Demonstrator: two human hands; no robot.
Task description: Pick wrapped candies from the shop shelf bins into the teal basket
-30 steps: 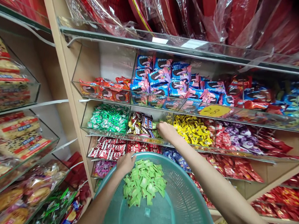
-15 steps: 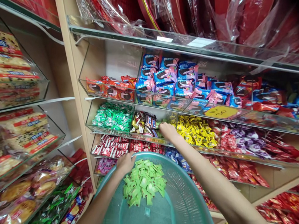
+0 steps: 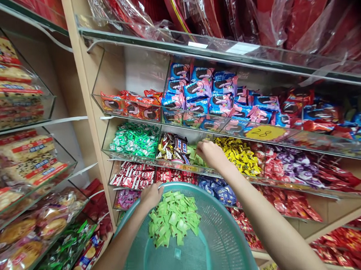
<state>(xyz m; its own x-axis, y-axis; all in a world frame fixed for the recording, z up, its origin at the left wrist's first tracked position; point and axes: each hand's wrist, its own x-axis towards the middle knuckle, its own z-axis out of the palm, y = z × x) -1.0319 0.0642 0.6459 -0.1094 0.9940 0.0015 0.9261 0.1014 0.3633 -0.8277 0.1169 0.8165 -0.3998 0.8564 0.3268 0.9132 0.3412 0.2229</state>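
Note:
My left hand (image 3: 151, 196) is wrapped round the far left rim of a green plastic basket (image 3: 231, 233). Inside the basket lies a heap of small light-green wrapped candies (image 3: 174, 218). At the shelf, my right hand (image 3: 208, 151) is over a compartment with a few light-green candies (image 3: 196, 155), its fingers curled. What those fingers hold, if anything, is hidden. Left of this hand are Snickers-type bars (image 3: 180, 145) in dark wrappers. To its right is a pile of yellow wrapped candies (image 3: 239, 154).
Green candies (image 3: 135, 139) fill the compartment at left. Blue-and-pink cookie packs (image 3: 196, 89) stand above, behind a clear front panel with a yellow price tag (image 3: 263, 133). Dark blue candies (image 3: 218, 191) lie below. A wooden upright (image 3: 81, 96) separates the left shelves of bagged biscuits.
My right hand has moved slightly right and drawn back within the compartment, showing more of the light-green candies. My left hand keeps its hold on the basket.

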